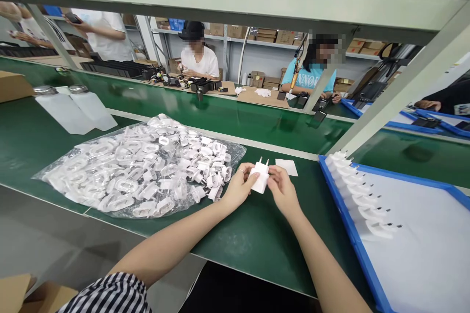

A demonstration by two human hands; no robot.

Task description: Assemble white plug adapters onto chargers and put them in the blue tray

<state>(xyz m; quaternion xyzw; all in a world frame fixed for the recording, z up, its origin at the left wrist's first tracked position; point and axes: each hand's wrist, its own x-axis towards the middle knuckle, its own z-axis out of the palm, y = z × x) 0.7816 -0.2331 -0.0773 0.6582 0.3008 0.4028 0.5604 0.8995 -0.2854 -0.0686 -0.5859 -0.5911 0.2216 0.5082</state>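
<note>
Pinching a white plug adapter [260, 182] over the desk [235, 247], right of the plastic bag [237, 150], the left hand [239, 186] and right hand [285, 190] grip opposite sides. Probably light, stiff and smooth, it is best held by its body, off the pins [267, 161].

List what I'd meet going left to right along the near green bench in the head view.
Cardboard box, clear plastic bag of white plug parts, left hand, white two-pin plug adapter, right hand, blue-rimmed tray.
</note>
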